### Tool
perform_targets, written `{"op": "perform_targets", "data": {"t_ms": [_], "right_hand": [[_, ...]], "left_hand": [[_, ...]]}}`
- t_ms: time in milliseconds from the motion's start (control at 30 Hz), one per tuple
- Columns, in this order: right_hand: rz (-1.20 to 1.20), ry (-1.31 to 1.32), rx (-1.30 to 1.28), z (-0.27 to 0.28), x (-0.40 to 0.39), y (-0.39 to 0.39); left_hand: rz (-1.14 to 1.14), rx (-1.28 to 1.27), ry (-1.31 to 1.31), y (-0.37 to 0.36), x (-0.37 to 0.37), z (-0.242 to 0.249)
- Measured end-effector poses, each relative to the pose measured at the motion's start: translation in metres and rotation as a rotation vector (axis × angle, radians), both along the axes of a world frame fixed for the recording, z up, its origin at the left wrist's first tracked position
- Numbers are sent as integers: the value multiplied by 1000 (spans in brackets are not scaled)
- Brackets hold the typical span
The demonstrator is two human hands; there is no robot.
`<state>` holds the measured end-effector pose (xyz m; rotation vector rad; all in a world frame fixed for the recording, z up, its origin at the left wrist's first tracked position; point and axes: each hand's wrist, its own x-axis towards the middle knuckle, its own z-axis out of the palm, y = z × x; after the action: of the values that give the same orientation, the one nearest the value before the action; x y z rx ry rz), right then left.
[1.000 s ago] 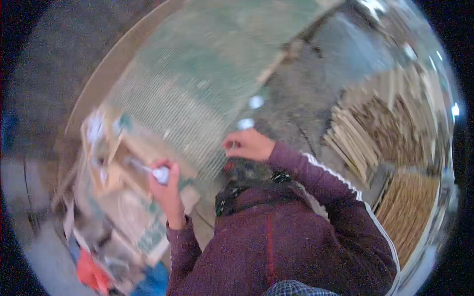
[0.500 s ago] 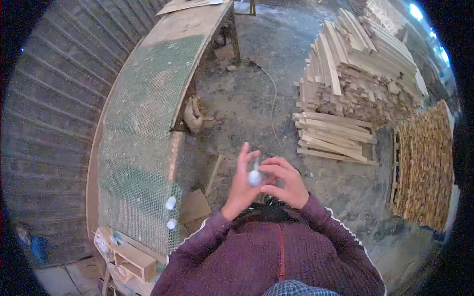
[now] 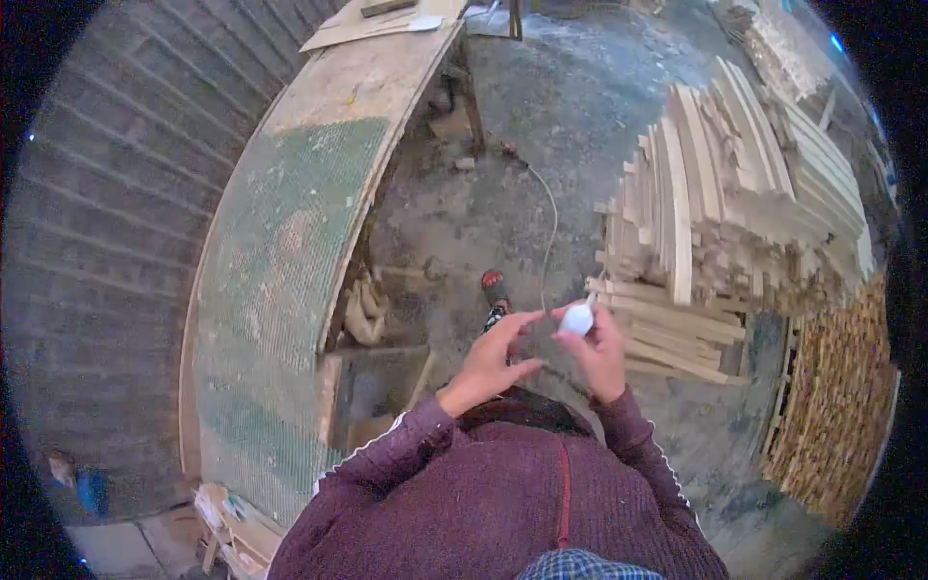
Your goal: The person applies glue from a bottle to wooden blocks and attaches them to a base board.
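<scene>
Grasping white bulb-like object in right hand, just right of frame centre. Holding left hand unclenched, apparently empty, just beside. Possibly risking drop onto floor, through pinching rounded shape too loosely or knocking it with left hand.

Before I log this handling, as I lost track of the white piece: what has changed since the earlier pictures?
The white piece went rightward from the left hand into the right hand; the left has let go. A foot came into view. The mesh-covered bench and stacked wood stay as they were.
</scene>
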<state>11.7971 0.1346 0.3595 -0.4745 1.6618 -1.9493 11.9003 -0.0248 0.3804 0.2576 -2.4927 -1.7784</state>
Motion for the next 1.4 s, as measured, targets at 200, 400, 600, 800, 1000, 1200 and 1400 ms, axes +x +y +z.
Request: {"op": "perform_targets", "data": {"t_ms": [200,400,600,800,1000,1200,1400], "right_hand": [[-159,59,23,15,-186,-128],[-251,38,59,54,-303,-185],[-406,66,6,32,-422,-218],[-508,158,7,32,-608,-256],[-713,244,-283,63,-861,-293],[-601,367,-114,83,-1036,-322],[-549,277,-13,46,-1131,-359]], "left_hand": [[51,-70,-35,-174,-150,-16],[133,-151,55,-284,-281,32],[195,-79,22,-327,-375,25],[134,23,-48,-351,-530,27],[55,8,82,-362,-767,31],[88,-146,-27,-395,-912,32],[230,-361,-66,-509,-1000,35]]}}
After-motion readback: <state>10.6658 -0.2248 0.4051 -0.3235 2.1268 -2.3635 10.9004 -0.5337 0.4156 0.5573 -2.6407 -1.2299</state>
